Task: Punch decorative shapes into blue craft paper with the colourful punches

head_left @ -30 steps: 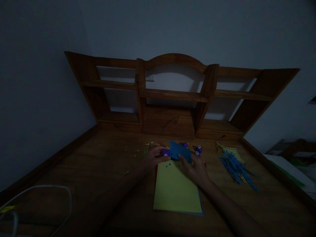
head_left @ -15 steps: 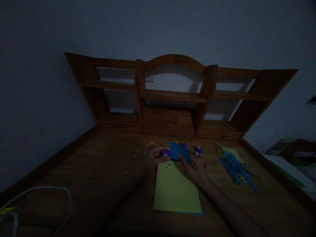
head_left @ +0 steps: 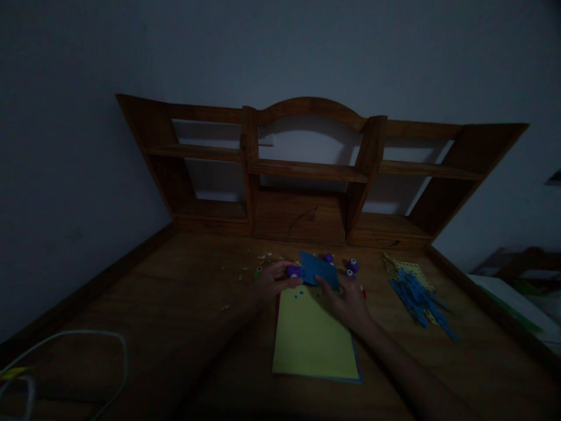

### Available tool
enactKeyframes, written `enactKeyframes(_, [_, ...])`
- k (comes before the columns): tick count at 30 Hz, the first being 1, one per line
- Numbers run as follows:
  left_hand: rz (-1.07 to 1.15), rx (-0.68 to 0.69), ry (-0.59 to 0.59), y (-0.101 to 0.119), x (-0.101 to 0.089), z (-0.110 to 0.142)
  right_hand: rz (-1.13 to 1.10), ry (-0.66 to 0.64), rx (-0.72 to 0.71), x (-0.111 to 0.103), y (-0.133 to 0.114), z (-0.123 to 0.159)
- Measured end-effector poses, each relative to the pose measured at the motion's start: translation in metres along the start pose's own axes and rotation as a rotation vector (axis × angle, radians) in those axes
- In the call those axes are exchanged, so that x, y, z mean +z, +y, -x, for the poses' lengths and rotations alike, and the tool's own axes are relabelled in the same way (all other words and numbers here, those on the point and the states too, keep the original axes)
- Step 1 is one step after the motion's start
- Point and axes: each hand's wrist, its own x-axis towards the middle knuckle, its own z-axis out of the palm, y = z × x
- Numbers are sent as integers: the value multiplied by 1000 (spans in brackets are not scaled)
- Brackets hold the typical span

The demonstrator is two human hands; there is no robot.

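Observation:
My left hand (head_left: 275,282) is closed around a small purple craft punch (head_left: 294,271), which sits at the left edge of a blue paper piece (head_left: 319,271). Small punched holes run along that edge of the blue paper. My right hand (head_left: 348,298) pinches the same paper at its lower right, thumb on top. Below both hands lies a stack of coloured sheets with a yellow sheet (head_left: 315,339) uppermost. A few tiny blue cut-outs (head_left: 301,293) rest on the yellow sheet.
More purple punches (head_left: 352,265) stand behind my right hand, and a green one (head_left: 258,271) is by my left. Yellow bits (head_left: 265,256) are scattered on the wooden desk (head_left: 184,292). Blue strips (head_left: 418,295) and perforated yellow paper (head_left: 414,272) lie right. A shelf (head_left: 307,169) stands behind.
Hardly anything differs. Both hands keep the same hold on the punch and the blue paper, with only a very slight shift.

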Motion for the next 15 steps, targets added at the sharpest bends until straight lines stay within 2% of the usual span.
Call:
enactKeyframes(8, [-2, 3, -24, -2, 0, -1, 25, 30, 14, 0, -2, 1])
enactKeyframes(15, [30, 9, 3, -7, -2, -2, 24, 92, 40, -1, -2, 1])
